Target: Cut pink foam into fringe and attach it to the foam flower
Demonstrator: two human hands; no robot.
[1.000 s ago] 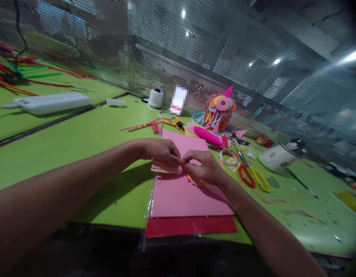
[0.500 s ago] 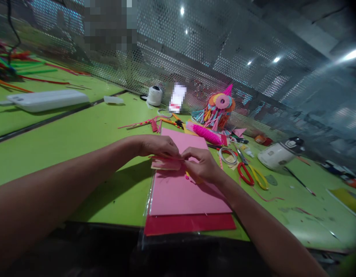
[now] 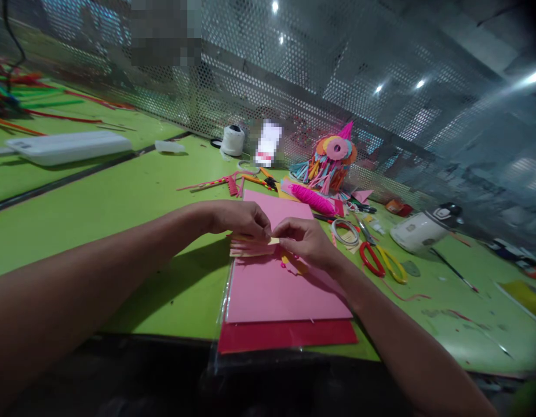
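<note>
My left hand [image 3: 247,220] is closed in a pinch on a fringed paper strip [image 3: 251,248], pale pink and cream, whose cut ends hang to the left below my fingers. Fingertip to fingertip with it, my right hand [image 3: 306,242] pinches the strip's pale yellow end [image 3: 274,241]. Both hands are just above a pink paper sheet [image 3: 268,298], which lies over red paper [image 3: 289,337] in a clear sleeve. Under my right hand a small yellow piece with a magenta bit [image 3: 289,262] shows; the hand hides part of it.
Red and yellow-handled scissors [image 3: 383,260], a tape roll [image 3: 345,231] and magenta yarn [image 3: 312,200] lie to the right. A tasselled paper piece [image 3: 332,156], a phone [image 3: 268,143] and a white thread spool [image 3: 232,141] stand behind. A white bottle [image 3: 424,229] is farther right, a white device [image 3: 72,147] far left.
My hands have shifted slightly, and more of the strip's pale yellow end shows between the fingertips. The fringe's separate ends show more plainly. The view has moved a little.
</note>
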